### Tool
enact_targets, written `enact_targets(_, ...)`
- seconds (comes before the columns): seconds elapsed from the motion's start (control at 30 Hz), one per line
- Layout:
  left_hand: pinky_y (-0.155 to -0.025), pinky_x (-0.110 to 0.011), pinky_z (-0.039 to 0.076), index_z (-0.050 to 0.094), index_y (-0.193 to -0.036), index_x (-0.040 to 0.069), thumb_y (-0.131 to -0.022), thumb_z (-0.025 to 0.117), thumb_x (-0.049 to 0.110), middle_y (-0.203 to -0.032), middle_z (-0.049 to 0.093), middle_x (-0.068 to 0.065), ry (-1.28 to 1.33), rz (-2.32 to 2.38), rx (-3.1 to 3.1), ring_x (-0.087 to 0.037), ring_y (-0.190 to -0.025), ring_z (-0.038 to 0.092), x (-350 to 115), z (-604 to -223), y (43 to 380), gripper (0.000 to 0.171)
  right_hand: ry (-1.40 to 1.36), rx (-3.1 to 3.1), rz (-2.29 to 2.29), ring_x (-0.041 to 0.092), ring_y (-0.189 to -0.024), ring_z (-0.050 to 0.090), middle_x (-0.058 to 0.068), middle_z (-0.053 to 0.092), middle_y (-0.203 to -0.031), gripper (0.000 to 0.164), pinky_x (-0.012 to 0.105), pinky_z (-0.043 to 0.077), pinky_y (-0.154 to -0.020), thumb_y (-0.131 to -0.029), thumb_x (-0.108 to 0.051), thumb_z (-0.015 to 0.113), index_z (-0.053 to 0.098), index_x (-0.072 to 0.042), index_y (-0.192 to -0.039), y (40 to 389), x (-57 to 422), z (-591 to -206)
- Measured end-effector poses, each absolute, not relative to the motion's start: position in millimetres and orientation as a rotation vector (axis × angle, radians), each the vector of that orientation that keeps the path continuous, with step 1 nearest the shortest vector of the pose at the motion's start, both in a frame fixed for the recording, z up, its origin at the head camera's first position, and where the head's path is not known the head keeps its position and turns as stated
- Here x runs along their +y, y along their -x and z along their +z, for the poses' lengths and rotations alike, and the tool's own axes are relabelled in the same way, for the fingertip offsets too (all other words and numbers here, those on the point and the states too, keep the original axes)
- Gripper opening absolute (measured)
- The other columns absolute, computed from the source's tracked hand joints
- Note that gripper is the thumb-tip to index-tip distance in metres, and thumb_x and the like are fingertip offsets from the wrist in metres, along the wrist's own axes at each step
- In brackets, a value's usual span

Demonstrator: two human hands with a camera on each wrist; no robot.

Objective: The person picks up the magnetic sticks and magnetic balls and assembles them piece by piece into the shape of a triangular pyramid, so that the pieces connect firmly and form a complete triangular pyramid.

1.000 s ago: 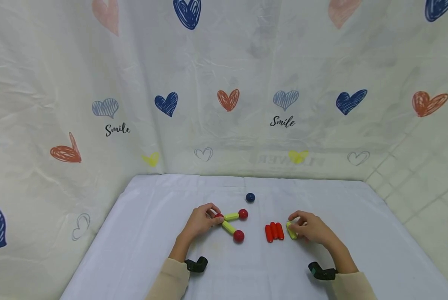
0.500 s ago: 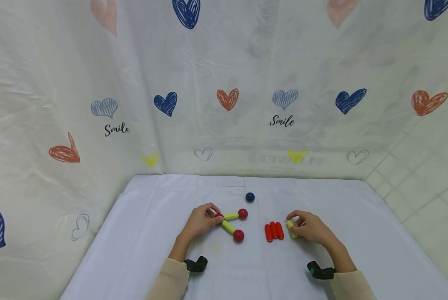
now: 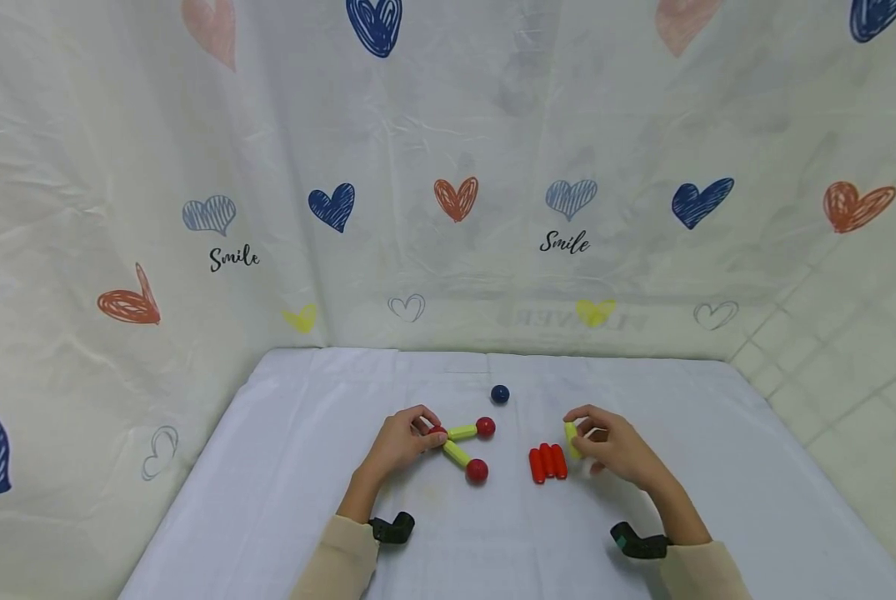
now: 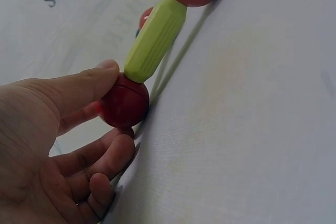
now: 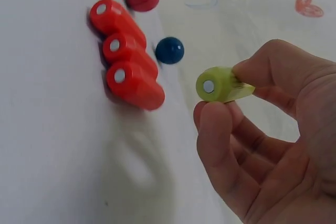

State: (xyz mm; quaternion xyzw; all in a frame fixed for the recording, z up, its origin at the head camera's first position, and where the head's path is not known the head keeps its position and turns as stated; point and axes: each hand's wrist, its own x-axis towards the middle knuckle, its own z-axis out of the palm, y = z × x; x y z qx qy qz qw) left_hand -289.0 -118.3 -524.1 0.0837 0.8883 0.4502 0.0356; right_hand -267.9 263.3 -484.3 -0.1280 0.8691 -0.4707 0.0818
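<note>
My left hand (image 3: 405, 437) pinches a red ball (image 4: 125, 101) between thumb and fingers. Two yellow-green magnetic rods run from that ball in a V; the near rod (image 3: 458, 454) ends in a red ball (image 3: 478, 472), the far rod (image 3: 463, 432) in another red ball (image 3: 486, 427). On the right, my right hand (image 3: 614, 446) pinches a loose yellow-green magnetic rod (image 5: 220, 84), held up off the cloth. A silvery disc shows on its end in the right wrist view. Just left of this hand, three red magnetic rods (image 3: 548, 462) lie side by side.
A dark blue ball (image 3: 500, 394) lies farther back, behind the V. White cloth (image 3: 448, 550) covers the table. A pale curtain (image 3: 448, 117) printed with hearts hangs behind the table's back edge.
My right hand has lifted the loose yellow-green rod from beside the red rods, moving it slightly left and away from me. The left hand and the V-shaped piece have stayed in place.
</note>
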Motion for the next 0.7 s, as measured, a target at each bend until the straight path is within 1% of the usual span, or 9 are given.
enact_targets(0.13,-0.070,-0.032,0.045,0.069,-0.100,0.022,-0.087,0.082,0.035,-0.088,0.068,0.002,-0.257,1.383,2.726,-0.016,-0.082,0.058,-118.5,-524.3,289.1,0.023,0.410,2.562,-1.455,0.028,-0.079,0.063,0.017,0.059,-0.103,0.033,0.035,0.058,-0.055,-0.097,-0.009,0.065,0.058,-0.004,-0.129,265.1,251.8,-481.7)
enact_targets(0.4,-0.069,-0.030,0.045,0.069,-0.100,0.023,-0.087,0.082,0.035,-0.087,0.067,0.002,-0.250,1.371,2.729,-0.016,-0.080,0.058,-118.6,-526.6,289.5,0.022,0.415,2.521,-1.471,0.027,-0.076,0.062,0.015,0.059,-0.102,0.034,0.038,0.057,-0.055,-0.095,-0.011,0.067,0.059,-0.006,-0.128,259.2,221.3,-479.1)
enact_targets(0.6,-0.068,-0.030,0.045,0.069,-0.100,0.023,-0.087,0.083,0.035,-0.087,0.067,0.002,-0.263,1.375,2.728,-0.015,-0.079,0.058,-118.6,-526.4,289.6,0.022,0.389,2.511,-1.494,0.027,-0.073,0.062,0.014,0.060,-0.102,0.033,0.035,0.053,-0.051,-0.095,-0.013,0.069,0.059,-0.009,-0.126,259.5,200.3,-481.0)
enact_targets(0.7,-0.068,-0.031,0.045,0.069,-0.100,0.023,-0.087,0.082,0.034,-0.087,0.067,0.002,-0.263,1.381,2.722,-0.016,-0.079,0.058,-119.1,-525.3,289.2,0.022,0.382,2.510,-1.496,0.027,-0.071,0.062,0.013,0.060,-0.101,0.033,0.033,0.053,-0.052,-0.095,-0.012,0.069,0.059,-0.010,-0.126,261.8,188.8,-483.3)
